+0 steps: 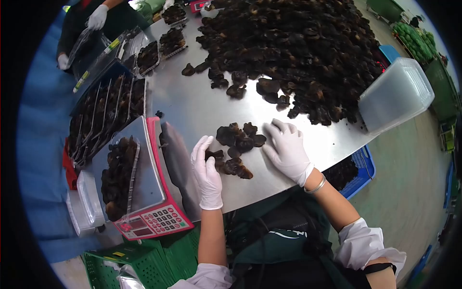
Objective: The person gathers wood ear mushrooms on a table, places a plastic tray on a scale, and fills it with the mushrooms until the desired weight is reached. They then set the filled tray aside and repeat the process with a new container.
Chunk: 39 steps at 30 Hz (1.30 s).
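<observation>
A small group of dark wood ear mushrooms [240, 139] lies on the steel table between my two white-gloved hands. My left hand [207, 173] is at the group's left edge, fingers curved and slightly apart, touching or very close to the nearest pieces. On the other side my right hand [289, 151] rests palm down with its fingers spread, just right of the mushrooms, and nothing is held in it. Left of my left hand stands a pink-edged weighing scale [159, 216], and a filled tray of wood ears [120, 176] sits on its plate.
A large heap of wood ears [298, 53] covers the far table. Stacked clear trays [397, 96] stand at the right edge. Filled trays [108, 113] are at left, beyond empty trays [86, 202]. A blue basket [361, 171] and green crate [125, 265] sit below. Another person's gloved hand [97, 18] holds plastic.
</observation>
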Each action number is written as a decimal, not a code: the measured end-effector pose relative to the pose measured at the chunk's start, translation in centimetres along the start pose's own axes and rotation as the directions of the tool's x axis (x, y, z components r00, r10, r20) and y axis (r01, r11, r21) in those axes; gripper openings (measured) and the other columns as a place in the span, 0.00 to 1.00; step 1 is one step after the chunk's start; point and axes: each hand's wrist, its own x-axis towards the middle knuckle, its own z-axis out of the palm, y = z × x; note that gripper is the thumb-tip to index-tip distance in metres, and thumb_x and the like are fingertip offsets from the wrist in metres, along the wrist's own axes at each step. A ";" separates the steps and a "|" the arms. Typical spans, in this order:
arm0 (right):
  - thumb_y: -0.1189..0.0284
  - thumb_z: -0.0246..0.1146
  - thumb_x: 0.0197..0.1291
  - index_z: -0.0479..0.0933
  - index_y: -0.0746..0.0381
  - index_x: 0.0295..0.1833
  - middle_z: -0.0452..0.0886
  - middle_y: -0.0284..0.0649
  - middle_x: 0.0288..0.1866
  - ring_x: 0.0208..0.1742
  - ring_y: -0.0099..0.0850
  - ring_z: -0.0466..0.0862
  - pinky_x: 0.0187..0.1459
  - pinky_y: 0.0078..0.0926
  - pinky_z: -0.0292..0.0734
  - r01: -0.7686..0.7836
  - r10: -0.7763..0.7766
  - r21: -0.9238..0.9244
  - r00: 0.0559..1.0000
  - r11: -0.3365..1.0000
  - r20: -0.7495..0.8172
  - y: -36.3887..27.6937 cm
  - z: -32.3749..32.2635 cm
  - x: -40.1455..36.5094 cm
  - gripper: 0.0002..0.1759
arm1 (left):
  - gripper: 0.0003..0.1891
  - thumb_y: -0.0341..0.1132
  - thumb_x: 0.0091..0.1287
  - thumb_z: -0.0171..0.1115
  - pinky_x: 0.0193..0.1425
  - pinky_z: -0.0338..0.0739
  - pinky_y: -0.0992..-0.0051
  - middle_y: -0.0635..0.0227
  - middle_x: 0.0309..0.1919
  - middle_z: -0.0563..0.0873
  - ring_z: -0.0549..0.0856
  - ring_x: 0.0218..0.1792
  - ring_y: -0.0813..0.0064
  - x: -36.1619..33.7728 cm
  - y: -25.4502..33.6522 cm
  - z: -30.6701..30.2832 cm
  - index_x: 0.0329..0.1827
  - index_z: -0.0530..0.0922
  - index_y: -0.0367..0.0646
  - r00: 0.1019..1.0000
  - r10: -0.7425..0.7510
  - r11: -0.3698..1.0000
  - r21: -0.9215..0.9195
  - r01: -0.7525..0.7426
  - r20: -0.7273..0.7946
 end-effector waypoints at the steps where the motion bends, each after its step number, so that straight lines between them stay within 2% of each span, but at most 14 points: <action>1: 0.67 0.65 0.61 0.68 0.58 0.73 0.71 0.49 0.70 0.64 0.52 0.72 0.65 0.47 0.68 0.018 -0.026 0.077 0.994 0.997 0.102 -0.6 -0.1 0.3 0.34 | 0.27 0.19 0.59 0.48 0.78 0.64 0.63 0.55 0.64 0.80 0.76 0.68 0.58 0.0 0.3 -0.1 0.62 0.80 0.38 1.000 -0.005 1.000 0.004 0.005 -0.005; 3: 0.69 0.65 0.61 0.76 0.59 0.64 0.77 0.47 0.60 0.59 0.46 0.76 0.61 0.46 0.72 0.119 -0.138 0.249 0.989 0.961 0.060 -2.2 -0.2 0.2 0.25 | 0.27 0.19 0.58 0.49 0.78 0.64 0.63 0.55 0.64 0.80 0.76 0.68 0.58 0.1 0.5 -0.1 0.62 0.81 0.38 1.000 -0.006 0.999 0.038 0.006 0.001; 5: 0.72 0.64 0.61 0.80 0.60 0.56 0.80 0.46 0.54 0.53 0.43 0.80 0.57 0.40 0.75 0.062 -0.086 0.490 0.996 0.869 0.026 -1.0 0.3 1.2 0.16 | 0.27 0.22 0.58 0.48 0.79 0.63 0.63 0.55 0.65 0.80 0.76 0.69 0.60 0.0 0.4 -0.1 0.63 0.80 0.36 1.000 -0.015 0.999 0.036 0.015 0.000; 8: 0.72 0.63 0.63 0.80 0.64 0.54 0.81 0.47 0.52 0.55 0.43 0.81 0.58 0.37 0.77 -0.310 0.257 0.608 0.950 0.731 0.175 -1.0 -0.7 3.8 0.15 | 0.27 0.20 0.59 0.50 0.78 0.63 0.61 0.55 0.64 0.79 0.75 0.68 0.57 -0.1 0.3 -0.1 0.63 0.80 0.39 1.000 -0.011 0.999 0.030 0.011 -0.021; 9: 0.72 0.63 0.63 0.80 0.64 0.54 0.81 0.47 0.52 0.55 0.43 0.81 0.58 0.37 0.77 -0.311 0.254 0.607 0.950 0.731 0.181 -1.1 -0.2 4.6 0.15 | 0.27 0.20 0.59 0.51 0.78 0.63 0.61 0.55 0.65 0.79 0.75 0.68 0.56 -0.1 0.4 -0.1 0.63 0.80 0.39 1.000 -0.019 0.999 0.046 0.020 -0.019; 11: 0.73 0.65 0.64 0.81 0.62 0.58 0.82 0.41 0.50 0.53 0.32 0.80 0.56 0.29 0.77 -0.002 0.022 0.511 0.999 0.860 -0.032 -1.0 1.1 5.6 0.17 | 0.26 0.21 0.59 0.52 0.78 0.63 0.60 0.55 0.65 0.79 0.75 0.68 0.56 -0.2 0.5 -0.3 0.64 0.79 0.39 0.999 -0.032 0.997 0.063 0.033 -0.009; 15: 0.66 0.68 0.60 0.82 0.58 0.61 0.83 0.47 0.55 0.58 0.46 0.80 0.61 0.41 0.76 0.230 -0.290 0.385 0.951 0.894 0.106 -0.4 2.5 6.7 0.23 | 0.25 0.21 0.61 0.56 0.78 0.63 0.60 0.55 0.65 0.79 0.75 0.69 0.56 -0.2 0.7 -0.6 0.64 0.79 0.40 1.000 -0.024 0.989 0.145 0.024 -0.001; 17: 0.62 0.69 0.60 0.84 0.55 0.59 0.85 0.45 0.49 0.53 0.46 0.84 0.59 0.43 0.77 0.202 -0.286 0.549 0.956 0.811 0.070 0.3 3.7 7.3 0.21 | 0.24 0.21 0.61 0.58 0.78 0.63 0.61 0.54 0.65 0.79 0.75 0.70 0.56 -0.1 0.3 -0.4 0.63 0.79 0.39 0.999 0.025 0.974 0.223 -0.031 0.028; 21: 0.58 0.67 0.62 0.84 0.58 0.56 0.86 0.45 0.50 0.56 0.45 0.81 0.63 0.41 0.75 0.173 -0.240 0.480 0.967 0.860 0.081 0.4 2.9 6.8 0.21 | 0.22 0.20 0.63 0.53 0.76 0.66 0.62 0.55 0.63 0.79 0.76 0.66 0.59 0.1 -1.1 0.8 0.62 0.77 0.31 0.996 -0.086 0.991 -0.105 0.088 0.027; 23: 0.59 0.66 0.61 0.85 0.61 0.53 0.89 0.46 0.48 0.51 0.44 0.86 0.58 0.39 0.80 0.066 -0.160 0.646 0.983 0.761 0.089 1.1 3.7 6.9 0.21 | 0.23 0.25 0.68 0.52 0.76 0.66 0.59 0.50 0.67 0.78 0.76 0.68 0.55 0.4 -2.3 0.1 0.67 0.76 0.31 0.994 0.065 0.983 0.169 -0.078 0.083; 31: 0.62 0.66 0.62 0.84 0.63 0.55 0.89 0.47 0.49 0.51 0.41 0.88 0.56 0.35 0.82 0.029 -0.124 0.672 0.988 0.740 0.093 0.9 4.3 6.9 0.21 | 0.20 0.31 0.76 0.53 0.75 0.68 0.59 0.50 0.67 0.78 0.75 0.69 0.55 0.6 -1.3 -0.2 0.68 0.75 0.32 0.990 0.114 0.962 0.239 -0.131 0.086; 34: 0.62 0.65 0.64 0.83 0.64 0.57 0.89 0.47 0.49 0.52 0.40 0.88 0.57 0.34 0.82 -0.050 -0.108 0.759 0.982 0.649 0.157 0.9 3.4 6.9 0.21 | 0.15 0.33 0.78 0.58 0.66 0.77 0.62 0.54 0.55 0.82 0.80 0.61 0.61 0.1 1.4 0.0 0.62 0.79 0.33 0.912 0.375 0.871 0.400 -0.285 -0.166; 38: 0.62 0.64 0.66 0.82 0.65 0.58 0.88 0.47 0.51 0.53 0.39 0.87 0.58 0.35 0.81 -0.037 -0.128 0.749 0.979 0.661 0.161 1.2 3.3 6.7 0.21 | 0.06 0.22 0.71 0.65 0.59 0.79 0.65 0.59 0.48 0.82 0.82 0.51 0.64 0.5 6.2 0.3 0.47 0.85 0.31 0.910 0.405 0.912 0.109 -0.396 -0.089; 39: 0.63 0.64 0.66 0.82 0.66 0.58 0.88 0.48 0.52 0.53 0.40 0.87 0.58 0.35 0.81 -0.023 -0.162 0.752 0.972 0.658 0.172 1.2 3.0 6.8 0.22 | 0.08 0.26 0.75 0.61 0.62 0.77 0.63 0.54 0.51 0.82 0.81 0.55 0.62 0.9 8.3 0.6 0.47 0.85 0.30 0.879 0.477 0.878 0.038 -0.477 -0.004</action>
